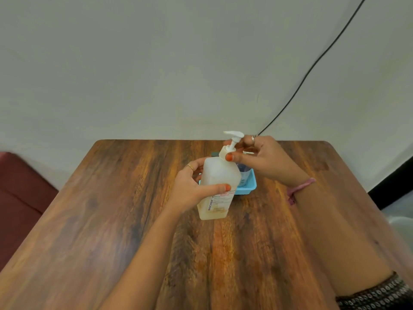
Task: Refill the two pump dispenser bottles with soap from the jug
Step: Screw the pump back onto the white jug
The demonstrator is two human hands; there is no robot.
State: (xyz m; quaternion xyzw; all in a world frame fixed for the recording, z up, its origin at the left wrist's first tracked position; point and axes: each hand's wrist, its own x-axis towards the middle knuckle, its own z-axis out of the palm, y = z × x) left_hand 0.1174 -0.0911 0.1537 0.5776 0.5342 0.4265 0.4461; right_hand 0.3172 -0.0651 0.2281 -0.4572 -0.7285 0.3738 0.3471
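A tall frosted white pump dispenser bottle (218, 186) with a printed label stands on the wooden table (111, 220), leaning slightly. My left hand (192, 189) wraps around its body from the left. My right hand (261, 159) pinches the white collar under the pump head (233, 136) with thumb and fingers. Behind the bottle sits a blue plastic basket (248, 189), and a clear container (244, 173) shows inside it, mostly hidden. No jug can be made out.
A pale wall rises right behind the table's far edge, with a black cable (312, 66) running down it. A dark red seat (20, 198) lies at the left. A pink thread band circles my right wrist.
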